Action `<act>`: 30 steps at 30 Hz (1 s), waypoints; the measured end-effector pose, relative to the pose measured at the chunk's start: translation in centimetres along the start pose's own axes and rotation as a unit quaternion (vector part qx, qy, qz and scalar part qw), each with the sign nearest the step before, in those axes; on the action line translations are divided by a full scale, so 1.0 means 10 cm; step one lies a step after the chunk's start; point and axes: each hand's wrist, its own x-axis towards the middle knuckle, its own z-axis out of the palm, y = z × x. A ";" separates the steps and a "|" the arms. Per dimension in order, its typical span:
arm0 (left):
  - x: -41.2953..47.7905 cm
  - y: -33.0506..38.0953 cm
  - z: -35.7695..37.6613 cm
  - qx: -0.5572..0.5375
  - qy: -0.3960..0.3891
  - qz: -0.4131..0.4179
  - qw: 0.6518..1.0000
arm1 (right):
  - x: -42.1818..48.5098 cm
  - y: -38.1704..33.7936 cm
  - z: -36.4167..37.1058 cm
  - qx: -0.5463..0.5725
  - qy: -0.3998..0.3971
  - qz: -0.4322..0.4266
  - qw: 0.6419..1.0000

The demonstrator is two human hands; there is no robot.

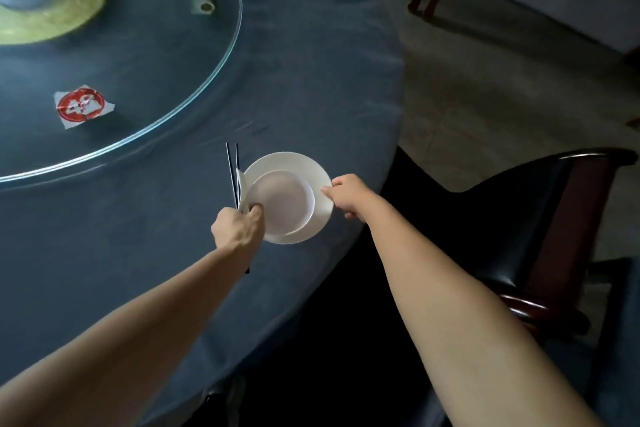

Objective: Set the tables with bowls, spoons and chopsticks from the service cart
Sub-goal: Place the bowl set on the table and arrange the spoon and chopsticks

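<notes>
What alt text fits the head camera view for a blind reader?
Two bare hands set a place on a blue-clothed table: the right hand pinches the rim of a white plate holding a bowl; the left hand grips dark chopsticks and a white spoon beside it.

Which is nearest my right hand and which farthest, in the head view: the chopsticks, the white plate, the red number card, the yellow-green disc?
1. white plate, its right rim held by the right hand.
2. chopsticks, left of the plate, in the left hand.
3. red number card, far left.
4. yellow-green disc, top left corner.
</notes>
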 end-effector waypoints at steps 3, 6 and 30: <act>0.01 0.06 0.18 -0.022 0.013 -0.006 1.000 | 0.25 0.03 -0.11 -0.031 0.033 -0.024 0.999; 0.01 0.09 0.31 -0.041 0.005 -0.028 0.999 | 0.41 0.03 -0.14 -0.048 0.066 -0.031 0.996; 0.27 0.08 0.24 -0.066 0.069 0.101 0.990 | 0.18 -0.08 0.22 -0.039 0.050 -0.142 0.988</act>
